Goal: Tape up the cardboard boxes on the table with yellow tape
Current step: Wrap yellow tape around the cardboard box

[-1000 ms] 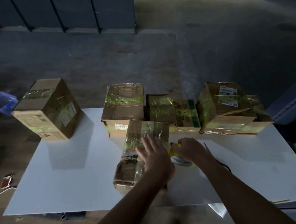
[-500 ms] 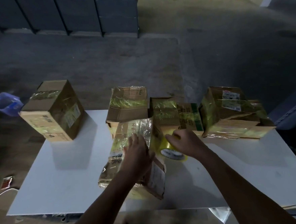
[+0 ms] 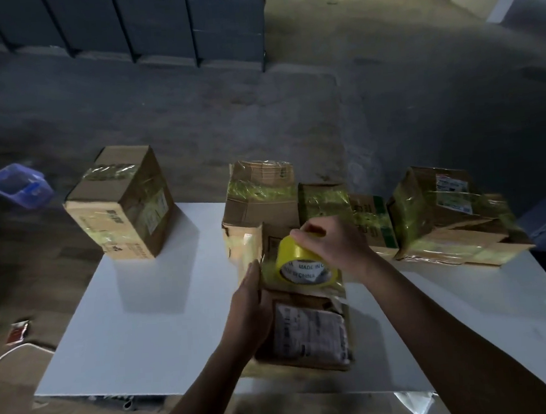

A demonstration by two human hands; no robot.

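"MADE IN CHINA" reads on the yellow tape roll point(image 3: 303, 264) pinched under the right hand point(image 3: 334, 246), while the left hand point(image 3: 249, 308), fingers straight, presses the cardboard box point(image 3: 309, 328) just below.

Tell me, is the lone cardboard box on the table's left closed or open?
Closed: the lone cardboard box has its top flaps lying flat, with a band of tape across them and down one side.

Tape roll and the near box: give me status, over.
Right hand grips yellow tape roll atop near box. Left hand pressed flat on its left side. Taped boxes crowd close behind.
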